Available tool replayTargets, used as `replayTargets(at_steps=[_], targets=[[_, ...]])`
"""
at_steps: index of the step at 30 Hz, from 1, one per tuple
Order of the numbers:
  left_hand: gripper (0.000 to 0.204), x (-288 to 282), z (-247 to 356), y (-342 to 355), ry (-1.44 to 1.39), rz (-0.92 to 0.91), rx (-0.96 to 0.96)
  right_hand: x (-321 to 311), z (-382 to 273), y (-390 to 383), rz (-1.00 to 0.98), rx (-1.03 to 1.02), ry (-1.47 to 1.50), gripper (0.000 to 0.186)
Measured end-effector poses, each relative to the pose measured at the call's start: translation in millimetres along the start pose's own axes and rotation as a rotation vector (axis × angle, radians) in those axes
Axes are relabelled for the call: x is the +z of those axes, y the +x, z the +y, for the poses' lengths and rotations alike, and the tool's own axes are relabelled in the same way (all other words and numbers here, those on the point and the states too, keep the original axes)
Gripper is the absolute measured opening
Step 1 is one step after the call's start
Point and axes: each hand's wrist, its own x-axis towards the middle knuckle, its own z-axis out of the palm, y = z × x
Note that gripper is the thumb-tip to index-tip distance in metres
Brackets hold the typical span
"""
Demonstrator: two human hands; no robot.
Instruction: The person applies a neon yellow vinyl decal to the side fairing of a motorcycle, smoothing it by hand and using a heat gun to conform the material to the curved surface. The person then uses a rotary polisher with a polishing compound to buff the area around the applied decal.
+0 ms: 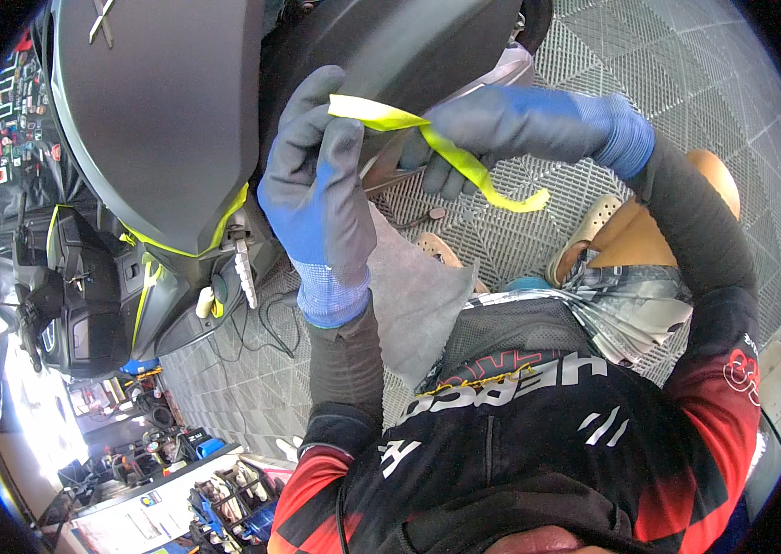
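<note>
Left hand, blue-and-grey gloved, pinched one end of a narrow, flat yellow-green strip; right hand gripped its middle over grey latticed floor tiles. White lettering crossed the person's black-and-red jersey.

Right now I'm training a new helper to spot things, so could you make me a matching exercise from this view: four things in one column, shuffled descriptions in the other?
Things
1. strip
2. left hand
3. clog
4. floor tiles

Descriptions
A. grey, with a ribbed pattern
B. gloved in blue and grey, at the raised left end of the yellow piece
C. narrow and bright yellow, one end dangling
D. beige, with small holes

Right pairs: 1-C, 2-B, 3-D, 4-A
</note>
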Motion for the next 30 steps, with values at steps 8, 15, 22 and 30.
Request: replayTargets(at_steps=[8,15,22,30], targets=[[0.012,1,17,-1,-0.081,-0.074,0.017,-38,8,-2,0.418,-0.267,-0.424,0.053],[0.023,-1,12,-1,0.098,-0.188,-0.077,11,-43,-11,0.29,-0.223,-0.293,0.03],[0.03,-3,9,0,0.178,-0.255,-0.086,15,-37,-13,0.398,-0.072,-0.241,0.023],[0.012,13,5,-9,0.174,-0.086,-0.015,18,-30,-13,0.409,-0.154,-0.256,0.021]])
